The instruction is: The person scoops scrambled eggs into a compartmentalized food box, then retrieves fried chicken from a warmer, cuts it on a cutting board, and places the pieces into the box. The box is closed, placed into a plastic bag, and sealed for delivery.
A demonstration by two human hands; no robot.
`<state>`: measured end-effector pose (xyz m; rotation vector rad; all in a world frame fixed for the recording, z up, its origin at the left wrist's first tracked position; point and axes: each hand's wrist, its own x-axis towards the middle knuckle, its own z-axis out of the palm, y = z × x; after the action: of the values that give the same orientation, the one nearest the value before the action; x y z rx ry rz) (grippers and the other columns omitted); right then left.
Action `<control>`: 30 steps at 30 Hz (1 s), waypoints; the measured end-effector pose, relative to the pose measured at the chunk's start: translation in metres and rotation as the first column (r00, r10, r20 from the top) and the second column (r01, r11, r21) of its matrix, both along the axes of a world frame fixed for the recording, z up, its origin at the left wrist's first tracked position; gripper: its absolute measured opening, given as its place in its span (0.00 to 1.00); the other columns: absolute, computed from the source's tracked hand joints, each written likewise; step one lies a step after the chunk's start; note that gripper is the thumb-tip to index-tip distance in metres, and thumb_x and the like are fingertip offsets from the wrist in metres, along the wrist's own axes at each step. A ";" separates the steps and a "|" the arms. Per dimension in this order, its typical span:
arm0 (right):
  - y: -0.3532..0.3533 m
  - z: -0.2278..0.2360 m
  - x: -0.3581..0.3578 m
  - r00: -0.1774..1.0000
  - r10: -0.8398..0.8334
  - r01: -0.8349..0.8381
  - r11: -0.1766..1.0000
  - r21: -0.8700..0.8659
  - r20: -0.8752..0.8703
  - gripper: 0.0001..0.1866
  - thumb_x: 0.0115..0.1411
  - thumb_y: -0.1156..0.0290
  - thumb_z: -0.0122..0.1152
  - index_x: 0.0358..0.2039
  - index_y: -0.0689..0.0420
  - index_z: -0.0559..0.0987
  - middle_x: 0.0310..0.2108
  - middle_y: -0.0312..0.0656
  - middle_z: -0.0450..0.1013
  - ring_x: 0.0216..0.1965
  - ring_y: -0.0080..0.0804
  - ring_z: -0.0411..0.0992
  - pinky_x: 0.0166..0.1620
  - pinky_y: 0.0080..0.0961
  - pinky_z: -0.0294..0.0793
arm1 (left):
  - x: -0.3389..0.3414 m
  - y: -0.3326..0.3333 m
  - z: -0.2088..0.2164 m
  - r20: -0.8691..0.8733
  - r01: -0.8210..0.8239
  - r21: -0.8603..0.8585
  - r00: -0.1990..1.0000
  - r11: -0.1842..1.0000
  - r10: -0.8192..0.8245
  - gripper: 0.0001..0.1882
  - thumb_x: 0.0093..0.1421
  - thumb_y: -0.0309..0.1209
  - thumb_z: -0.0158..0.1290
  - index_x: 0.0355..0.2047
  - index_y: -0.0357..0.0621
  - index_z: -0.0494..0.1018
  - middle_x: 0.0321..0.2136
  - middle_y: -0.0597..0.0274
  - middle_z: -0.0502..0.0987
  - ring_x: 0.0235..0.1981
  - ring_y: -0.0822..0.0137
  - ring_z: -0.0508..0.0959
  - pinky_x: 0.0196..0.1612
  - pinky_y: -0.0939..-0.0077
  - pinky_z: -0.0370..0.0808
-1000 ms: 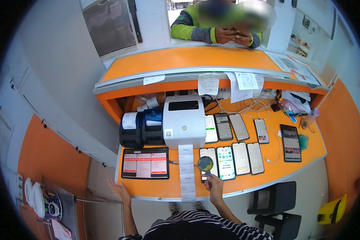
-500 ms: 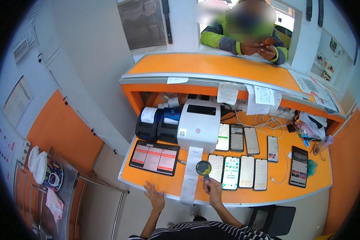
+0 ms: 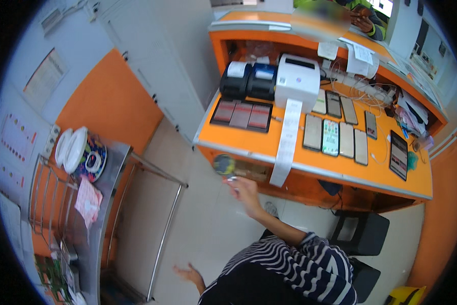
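My right hand [image 3: 243,192] is closed around the short handle of a round, dark disc with a yellow-green pattern [image 3: 224,165]. Its exact kind I cannot tell. The disc is held over the floor, in front of the desk's near left edge. Low in the picture, my left hand [image 3: 189,274] is empty, with its fingers apart, over the floor. A long printed paper strip [image 3: 286,145] hangs from the white label printer [image 3: 298,79] over the desk's front edge, to the right of my right hand. A tablet [image 3: 242,115] lies left of the strip.
Several phones, among them one with a lit screen [image 3: 330,137], lie on the orange desk [image 3: 223,141]. Two black printers [image 3: 237,80] stand beside the white one. At left is a metal table [image 3: 114,168] with white containers [image 3: 76,151] and a pink cloth [image 3: 89,202]. Black stools [image 3: 363,234] stand at right.
My view has swung left and down, away from the desk. My right hand has carried the round disc off the desk. My left hand has left the desk edge and dropped lower.
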<state>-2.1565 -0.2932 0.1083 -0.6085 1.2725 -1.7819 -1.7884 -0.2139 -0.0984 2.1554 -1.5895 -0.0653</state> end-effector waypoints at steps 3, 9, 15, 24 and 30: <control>0.006 0.012 0.092 0.939 0.339 -0.338 0.941 -0.027 0.053 0.13 0.56 0.66 0.48 0.32 0.62 0.76 0.13 0.27 0.58 0.15 0.12 0.52 0.17 0.11 0.49 | 0.110 0.122 -0.044 0.026 -0.311 0.285 0.948 0.907 0.317 0.31 0.57 0.44 0.43 0.54 0.39 0.50 0.53 0.52 0.54 0.53 0.54 0.54 0.53 0.59 0.50; 0.037 0.000 0.245 0.763 0.528 -0.566 0.824 -0.009 0.372 0.14 0.54 0.64 0.49 0.33 0.60 0.75 0.15 0.28 0.60 0.15 0.13 0.53 0.18 0.11 0.50 | 0.254 0.325 -0.054 -0.124 -0.516 0.563 0.720 0.646 0.683 0.23 0.56 0.43 0.42 0.46 0.39 0.60 0.42 0.54 0.64 0.42 0.59 0.64 0.43 0.63 0.62; 0.045 -0.031 0.354 0.736 0.611 -0.659 0.745 0.103 0.291 0.13 0.56 0.64 0.46 0.37 0.57 0.72 0.29 0.32 0.69 0.20 0.12 0.55 0.22 0.09 0.56 | 0.427 0.380 -0.046 -0.675 -0.869 0.212 0.200 0.447 0.710 0.17 0.53 0.40 0.45 0.31 0.38 0.73 0.28 0.54 0.73 0.29 0.64 0.72 0.31 0.68 0.70; 0.025 -0.083 0.662 0.677 0.731 -0.728 0.646 0.232 0.089 0.15 0.55 0.63 0.47 0.34 0.62 0.73 0.12 0.27 0.56 0.12 0.12 0.50 0.15 0.11 0.46 | 0.652 0.190 -0.036 -0.490 -0.256 -0.132 0.856 0.958 0.162 0.13 0.56 0.34 0.44 0.29 0.41 0.76 0.30 0.56 0.77 0.34 0.60 0.75 0.42 0.71 0.70; 0.068 -0.041 0.959 0.110 0.971 -0.990 0.086 0.116 0.214 0.15 0.54 0.64 0.46 0.33 0.64 0.73 0.11 0.27 0.56 0.11 0.12 0.51 0.15 0.11 0.48 | 0.599 0.438 -0.112 -0.466 -0.441 0.557 0.535 0.704 0.705 0.27 0.54 0.54 0.43 0.34 0.40 0.72 0.33 0.47 0.74 0.38 0.50 0.72 0.41 0.61 0.68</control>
<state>-1.1974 -0.2249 0.0672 -0.9316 0.5873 -0.4119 -1.1894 0.2246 -0.2105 2.4396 -0.4010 -0.8812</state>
